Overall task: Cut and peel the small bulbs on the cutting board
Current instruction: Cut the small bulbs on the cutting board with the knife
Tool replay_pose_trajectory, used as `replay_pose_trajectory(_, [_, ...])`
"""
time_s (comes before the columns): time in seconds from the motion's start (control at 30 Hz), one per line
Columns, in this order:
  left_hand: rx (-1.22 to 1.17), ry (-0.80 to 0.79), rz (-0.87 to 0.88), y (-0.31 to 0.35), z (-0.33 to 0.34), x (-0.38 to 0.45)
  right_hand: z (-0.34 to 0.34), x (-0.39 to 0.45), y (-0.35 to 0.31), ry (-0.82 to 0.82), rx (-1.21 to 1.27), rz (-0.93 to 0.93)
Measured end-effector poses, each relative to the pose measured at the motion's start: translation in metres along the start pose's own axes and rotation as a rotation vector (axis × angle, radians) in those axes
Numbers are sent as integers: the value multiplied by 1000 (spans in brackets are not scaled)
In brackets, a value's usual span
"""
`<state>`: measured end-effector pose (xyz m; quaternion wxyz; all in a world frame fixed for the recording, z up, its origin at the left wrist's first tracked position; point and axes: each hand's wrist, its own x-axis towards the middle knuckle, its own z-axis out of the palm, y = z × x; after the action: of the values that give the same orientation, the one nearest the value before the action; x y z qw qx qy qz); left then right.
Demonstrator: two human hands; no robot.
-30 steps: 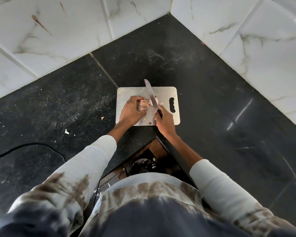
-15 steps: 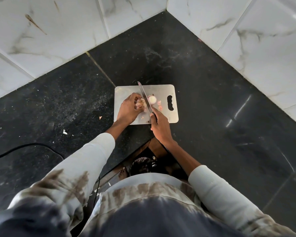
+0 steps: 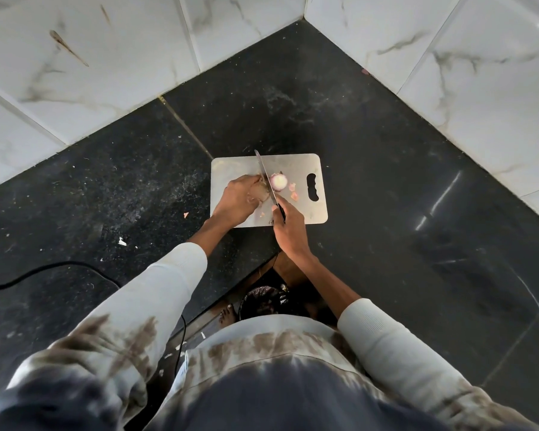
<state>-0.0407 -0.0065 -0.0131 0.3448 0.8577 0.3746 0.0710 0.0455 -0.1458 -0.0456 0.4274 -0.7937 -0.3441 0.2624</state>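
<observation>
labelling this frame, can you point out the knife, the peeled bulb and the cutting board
knife (image 3: 265, 178), head view, on the flat of the blade.
peeled bulb (image 3: 278, 181), head view, on its pale cut face just right of the blade.
cutting board (image 3: 302, 164), head view, on a bare patch near its far right corner.

A black speckled stone counter (image 3: 386, 181) fills a corner of white marble-veined wall tiles (image 3: 91, 57)

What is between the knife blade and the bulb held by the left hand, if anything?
Nothing visible. The knife in the right hand lies directly against the bulb gripped by the left hand. A peeled bulb sits on the blade's other side, on the cutting board.
</observation>
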Motion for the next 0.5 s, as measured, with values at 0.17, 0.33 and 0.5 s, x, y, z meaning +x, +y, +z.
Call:
replay_pose_trajectory(0.17, [-81,49,-73,2,1,2,-1,4,5,-7,89,86])
replay_pose_trajectory(0.33, [-147,75,-99,6,6,5,-10,1,7,9,148,109])
replay_pose_trajectory(0.5, [-177,95,-103,4,10,4,-18,-9,-1,20,125,94])
